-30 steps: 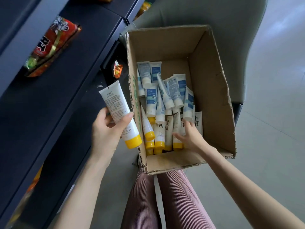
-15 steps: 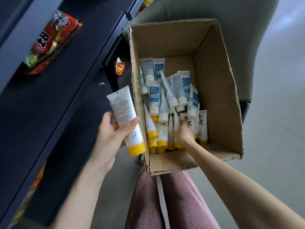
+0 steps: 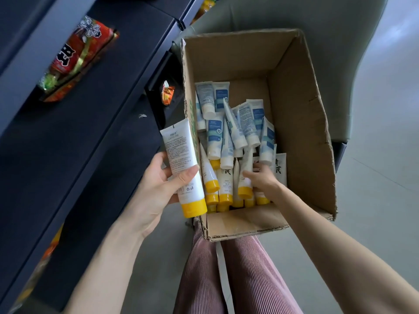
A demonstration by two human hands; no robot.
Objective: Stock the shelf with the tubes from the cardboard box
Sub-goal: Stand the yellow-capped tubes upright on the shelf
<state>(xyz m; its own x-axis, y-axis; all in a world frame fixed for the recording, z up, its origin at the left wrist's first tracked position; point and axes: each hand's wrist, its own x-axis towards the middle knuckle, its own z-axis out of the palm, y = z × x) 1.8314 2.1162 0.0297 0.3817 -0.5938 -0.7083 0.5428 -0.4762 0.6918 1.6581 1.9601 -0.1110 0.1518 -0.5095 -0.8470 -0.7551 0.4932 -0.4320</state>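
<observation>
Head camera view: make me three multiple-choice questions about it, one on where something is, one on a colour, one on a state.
1. Where is the right hand?
A) in a pocket
B) inside the cardboard box, among the tubes
C) behind the person's back

2. What colour is the cap of the held tube in the left hand?
A) blue
B) red
C) yellow

3. How is the cardboard box?
A) open at the top
B) taped shut
C) flattened

Answers:
1 B, its fingers lie among the tubes within the box walls.
2 C, the cap below the gripping thumb is yellow.
3 A, the tubes inside show from above.
</observation>
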